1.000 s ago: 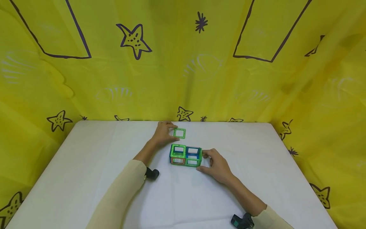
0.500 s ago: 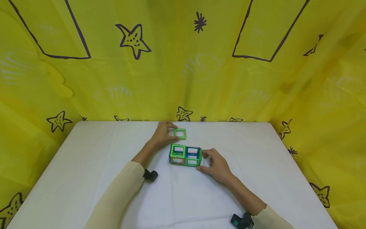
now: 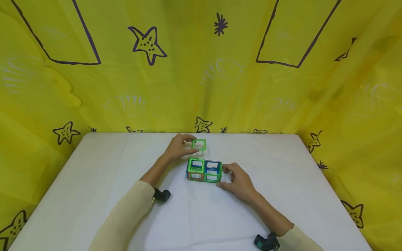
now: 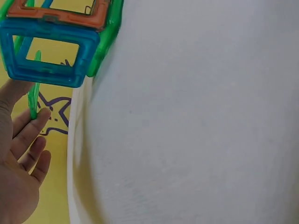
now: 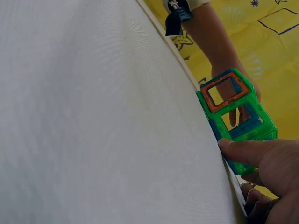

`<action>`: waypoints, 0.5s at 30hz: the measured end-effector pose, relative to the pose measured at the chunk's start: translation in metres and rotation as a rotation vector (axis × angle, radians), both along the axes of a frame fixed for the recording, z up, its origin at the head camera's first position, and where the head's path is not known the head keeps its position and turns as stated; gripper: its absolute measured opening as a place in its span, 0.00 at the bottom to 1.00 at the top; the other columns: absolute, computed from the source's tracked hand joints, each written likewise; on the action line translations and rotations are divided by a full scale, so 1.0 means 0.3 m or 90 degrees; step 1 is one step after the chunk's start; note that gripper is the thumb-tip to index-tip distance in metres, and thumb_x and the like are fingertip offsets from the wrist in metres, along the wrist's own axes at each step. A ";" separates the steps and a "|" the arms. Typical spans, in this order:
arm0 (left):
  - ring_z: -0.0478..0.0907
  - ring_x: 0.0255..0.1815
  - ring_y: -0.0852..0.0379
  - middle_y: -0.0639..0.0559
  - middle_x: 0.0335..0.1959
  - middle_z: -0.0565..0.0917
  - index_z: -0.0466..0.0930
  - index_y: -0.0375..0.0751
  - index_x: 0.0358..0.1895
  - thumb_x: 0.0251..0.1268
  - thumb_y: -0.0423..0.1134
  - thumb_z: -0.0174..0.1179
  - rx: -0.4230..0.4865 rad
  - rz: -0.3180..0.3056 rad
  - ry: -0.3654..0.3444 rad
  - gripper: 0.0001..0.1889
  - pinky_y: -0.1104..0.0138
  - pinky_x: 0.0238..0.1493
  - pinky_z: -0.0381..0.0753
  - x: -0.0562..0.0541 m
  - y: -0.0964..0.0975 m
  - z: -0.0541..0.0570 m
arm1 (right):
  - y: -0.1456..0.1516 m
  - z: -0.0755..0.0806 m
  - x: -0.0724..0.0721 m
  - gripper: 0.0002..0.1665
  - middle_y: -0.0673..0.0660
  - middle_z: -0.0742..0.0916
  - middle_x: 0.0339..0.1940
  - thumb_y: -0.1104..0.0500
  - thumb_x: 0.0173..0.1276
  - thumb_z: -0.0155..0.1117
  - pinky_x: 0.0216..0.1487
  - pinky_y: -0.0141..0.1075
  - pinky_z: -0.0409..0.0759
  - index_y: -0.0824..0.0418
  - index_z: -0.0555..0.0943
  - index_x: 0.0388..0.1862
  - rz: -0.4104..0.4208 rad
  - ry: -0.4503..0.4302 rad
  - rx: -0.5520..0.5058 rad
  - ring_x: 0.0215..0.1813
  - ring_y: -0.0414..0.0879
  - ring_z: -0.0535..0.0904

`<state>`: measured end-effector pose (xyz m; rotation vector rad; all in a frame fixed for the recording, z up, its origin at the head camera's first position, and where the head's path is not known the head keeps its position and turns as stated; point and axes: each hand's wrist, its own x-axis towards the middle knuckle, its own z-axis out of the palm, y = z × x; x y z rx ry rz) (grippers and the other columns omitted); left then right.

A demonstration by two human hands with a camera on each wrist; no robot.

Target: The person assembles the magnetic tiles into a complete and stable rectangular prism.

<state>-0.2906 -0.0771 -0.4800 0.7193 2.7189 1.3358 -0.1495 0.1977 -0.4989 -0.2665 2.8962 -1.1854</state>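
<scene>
Between thumb and fingers, my left hand [image 3: 178, 148] pinches the edge of a green square magnetic tile [image 3: 205, 144], beyond the joined tiles. The left wrist view shows that green tile [image 4: 32, 105] edge-on, partly behind a blue tile [image 4: 51, 71]. A two-cell box of magnetic tiles [image 3: 196, 172] in green, blue and orange rests on the table. Its left cell has a green tile on top; the right cell looks open above. My right hand [image 3: 240, 183] grips the box's right end, thumb at the near corner. An orange tile [image 5: 233, 101] forms part of its near side.
A white cloth covers the table [image 3: 110, 195]. Yellow curtain [image 3: 188, 87] with drawn starfish and shells hangs behind and at both sides. Black wrist cameras sit at the left cuff [image 3: 161, 195] and right cuff [image 3: 267, 242].
My left hand has moved slightly right and away with the green tile, which now appears lifted off the table. The right hand and the box have stayed in place.
</scene>
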 end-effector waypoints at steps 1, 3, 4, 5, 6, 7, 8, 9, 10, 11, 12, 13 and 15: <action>0.78 0.60 0.42 0.45 0.54 0.88 0.86 0.37 0.60 0.59 0.44 0.79 0.004 -0.001 0.005 0.27 0.48 0.62 0.76 0.005 0.001 0.006 | 0.000 -0.001 -0.001 0.39 0.51 0.80 0.48 0.53 0.58 0.85 0.38 0.36 0.69 0.63 0.81 0.66 -0.002 -0.001 0.002 0.39 0.44 0.70; 0.78 0.59 0.43 0.45 0.53 0.88 0.86 0.37 0.60 0.59 0.44 0.79 0.010 -0.003 0.013 0.27 0.49 0.61 0.77 0.016 0.004 0.020 | 0.001 -0.001 -0.002 0.39 0.51 0.81 0.48 0.53 0.58 0.85 0.38 0.36 0.70 0.63 0.81 0.67 -0.001 0.000 0.004 0.40 0.44 0.70; 0.77 0.59 0.43 0.46 0.53 0.88 0.86 0.38 0.60 0.59 0.45 0.79 0.012 -0.003 0.017 0.26 0.49 0.60 0.77 0.023 0.005 0.028 | 0.001 -0.001 -0.002 0.39 0.51 0.81 0.48 0.53 0.58 0.85 0.38 0.37 0.70 0.63 0.81 0.67 -0.001 0.000 0.004 0.40 0.44 0.70; 0.77 0.59 0.43 0.46 0.53 0.88 0.86 0.38 0.59 0.59 0.45 0.79 0.015 -0.003 0.019 0.26 0.49 0.60 0.77 0.030 0.007 0.036 | 0.002 -0.001 -0.003 0.39 0.51 0.81 0.48 0.53 0.58 0.85 0.38 0.37 0.70 0.63 0.81 0.67 -0.001 0.001 0.004 0.40 0.44 0.70; 0.77 0.58 0.43 0.47 0.52 0.89 0.86 0.39 0.59 0.59 0.45 0.78 0.019 -0.006 0.023 0.26 0.50 0.59 0.77 0.036 0.009 0.043 | 0.001 0.000 -0.003 0.39 0.51 0.81 0.48 0.53 0.58 0.85 0.38 0.37 0.70 0.63 0.81 0.67 -0.001 0.001 0.004 0.40 0.44 0.70; 0.77 0.58 0.43 0.47 0.52 0.89 0.86 0.39 0.59 0.59 0.45 0.78 0.023 -0.008 0.023 0.26 0.50 0.59 0.77 0.043 0.012 0.050 | 0.001 0.000 -0.004 0.39 0.51 0.81 0.48 0.54 0.58 0.85 0.39 0.37 0.70 0.63 0.81 0.67 0.000 0.001 0.002 0.40 0.44 0.70; 0.78 0.58 0.43 0.47 0.52 0.89 0.87 0.39 0.59 0.59 0.45 0.78 0.027 -0.011 0.025 0.26 0.50 0.59 0.77 0.050 0.014 0.057 | 0.001 0.001 -0.004 0.39 0.51 0.81 0.48 0.54 0.58 0.85 0.39 0.37 0.70 0.63 0.81 0.67 0.000 0.001 0.000 0.40 0.45 0.70; 0.78 0.58 0.43 0.48 0.52 0.89 0.87 0.39 0.59 0.59 0.45 0.78 0.030 -0.013 0.026 0.26 0.50 0.59 0.78 0.057 0.015 0.063 | 0.001 0.001 -0.004 0.39 0.51 0.81 0.48 0.54 0.58 0.85 0.39 0.37 0.70 0.63 0.81 0.66 0.001 0.000 -0.001 0.40 0.45 0.70; 0.78 0.58 0.43 0.48 0.52 0.88 0.87 0.39 0.58 0.59 0.45 0.78 0.033 -0.014 0.026 0.25 0.50 0.59 0.78 0.065 0.016 0.068 | 0.001 0.001 -0.004 0.39 0.51 0.81 0.48 0.54 0.58 0.85 0.39 0.37 0.70 0.63 0.81 0.66 0.001 -0.001 -0.003 0.40 0.45 0.70; 0.78 0.59 0.44 0.49 0.52 0.88 0.87 0.39 0.58 0.59 0.45 0.78 0.036 -0.017 0.026 0.25 0.51 0.60 0.78 0.072 0.019 0.072 | 0.001 0.000 -0.005 0.39 0.51 0.81 0.48 0.54 0.58 0.85 0.39 0.37 0.70 0.63 0.81 0.66 0.002 -0.002 -0.003 0.40 0.45 0.70; 0.78 0.59 0.44 0.49 0.53 0.88 0.87 0.39 0.58 0.59 0.44 0.78 0.039 -0.018 0.026 0.25 0.51 0.60 0.78 0.080 0.020 0.077 | 0.000 0.000 -0.005 0.39 0.51 0.81 0.48 0.54 0.58 0.85 0.39 0.37 0.70 0.63 0.81 0.66 0.003 -0.004 -0.004 0.40 0.45 0.70; 0.78 0.60 0.45 0.49 0.53 0.88 0.87 0.39 0.59 0.59 0.44 0.79 0.041 -0.020 0.024 0.25 0.50 0.61 0.78 0.089 0.023 0.082 | 0.001 0.000 -0.005 0.39 0.51 0.81 0.48 0.53 0.58 0.85 0.39 0.37 0.70 0.63 0.81 0.66 0.004 -0.004 -0.005 0.40 0.45 0.70; 0.77 0.62 0.44 0.49 0.55 0.86 0.86 0.40 0.59 0.59 0.44 0.79 0.045 -0.022 0.018 0.25 0.50 0.62 0.77 0.107 0.029 0.091 | 0.002 -0.001 -0.005 0.39 0.51 0.81 0.48 0.53 0.58 0.85 0.39 0.37 0.70 0.63 0.81 0.66 0.004 -0.004 -0.004 0.40 0.45 0.70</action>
